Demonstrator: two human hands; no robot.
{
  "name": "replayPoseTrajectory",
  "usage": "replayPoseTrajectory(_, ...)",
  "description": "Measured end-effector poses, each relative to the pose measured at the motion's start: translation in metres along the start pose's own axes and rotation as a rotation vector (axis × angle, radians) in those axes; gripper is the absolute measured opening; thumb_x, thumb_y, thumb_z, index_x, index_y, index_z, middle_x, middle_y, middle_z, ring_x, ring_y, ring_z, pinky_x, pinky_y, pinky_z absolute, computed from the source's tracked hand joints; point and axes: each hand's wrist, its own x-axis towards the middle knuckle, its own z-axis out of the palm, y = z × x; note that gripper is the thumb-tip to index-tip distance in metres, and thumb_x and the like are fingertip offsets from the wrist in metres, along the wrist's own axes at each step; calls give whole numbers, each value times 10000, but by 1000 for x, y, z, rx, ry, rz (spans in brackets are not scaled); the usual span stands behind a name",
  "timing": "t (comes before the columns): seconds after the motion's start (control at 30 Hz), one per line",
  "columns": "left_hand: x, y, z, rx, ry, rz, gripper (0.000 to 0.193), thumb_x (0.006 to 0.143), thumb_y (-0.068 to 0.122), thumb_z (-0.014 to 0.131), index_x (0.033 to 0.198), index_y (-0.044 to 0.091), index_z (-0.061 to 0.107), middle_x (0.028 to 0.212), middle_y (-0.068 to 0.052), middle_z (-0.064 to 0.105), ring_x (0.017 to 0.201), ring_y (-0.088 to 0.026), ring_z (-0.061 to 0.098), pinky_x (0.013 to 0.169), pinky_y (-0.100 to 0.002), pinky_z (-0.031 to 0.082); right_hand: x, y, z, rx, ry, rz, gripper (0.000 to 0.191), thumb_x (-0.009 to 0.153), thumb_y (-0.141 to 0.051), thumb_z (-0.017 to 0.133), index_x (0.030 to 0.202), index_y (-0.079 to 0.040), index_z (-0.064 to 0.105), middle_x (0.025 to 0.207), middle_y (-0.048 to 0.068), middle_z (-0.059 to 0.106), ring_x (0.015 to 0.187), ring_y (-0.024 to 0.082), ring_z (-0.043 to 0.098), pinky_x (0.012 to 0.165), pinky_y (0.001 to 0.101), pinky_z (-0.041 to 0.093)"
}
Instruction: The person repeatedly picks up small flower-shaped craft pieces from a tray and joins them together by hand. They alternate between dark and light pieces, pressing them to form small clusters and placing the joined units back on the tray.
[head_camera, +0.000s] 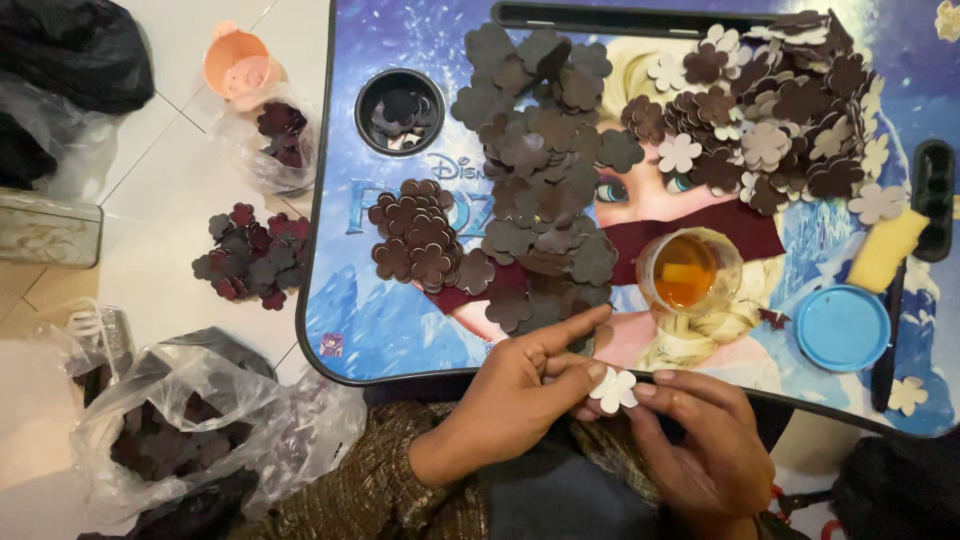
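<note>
Both hands, the left hand (525, 385) and right hand (700, 440), are pinching one pale flower cutout (613, 390) at the bench's (400, 320) six o'clock edge, seemingly separating or readying it, so the glue cup (688, 270) at one o'clock probably comes next.

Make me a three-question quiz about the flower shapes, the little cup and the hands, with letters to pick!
1. Where is the small clear cup? A on the floor; B on the lap table; C in a bag.
2. What colour is the round lid? A blue; B red; C green.
3. What do the left hand and right hand pinch together? A a brush; B nothing; C a pale flower cutout.

Answers: B, it stands on the table's picture; A, plainly blue; C, fingertips of both hands meet on it.
</note>
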Motion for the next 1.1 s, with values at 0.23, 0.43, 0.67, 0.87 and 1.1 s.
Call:
replayPoseTrajectory(0.23,-10,59,-8,1044,219,302,360,985,227,673,1340,166,671,899,-52,789,708,-109,736,636,-286,587,-13,7,-5,80,48,179,504,828,170,756,1269,27,559,1080,170,685,969,233,699,887,309,582)
replayPoseTrajectory(0.43,39,120,-37,1481,360,858,253,967,147,660,1207,77,701,1091,-148,739,925,-365,709,761,-449,566,-23,17,-7,191,72,267,549,869,179,715,1371,46,539,1079,160,687,957,188,683,912,294,565)
replayPoseTrajectory(0.67,79,131,-51,1588,342,809,257,910,117,696,1155,40,682,1023,-152,678,957,-389,648,802,-495,510,-28,25,-7,188,109,295,538,875,155,723,1371,55,542,1086,153,696,978,187,691,909,286,559)
replayPoseTrajectory(0.87,88,128,-53,1609,409,894,292,853,99,720,1142,62,693,982,-140,646,932,-376,634,788,-475,503,-24,30,-9,179,70,310,547,878,147,725,1381,52,534,1074,157,697,986,186,686,911,289,556)
replayPoseTrajectory(1.1,69,139,-37,1489,456,970,111,954,63,687,1061,90,690,1006,-102,672,942,-336,663,800,-444,523,-26,31,-6,203,79,305,552,876,153,727,1381,55,529,1074,156,696,999,185,687,916,292,561)
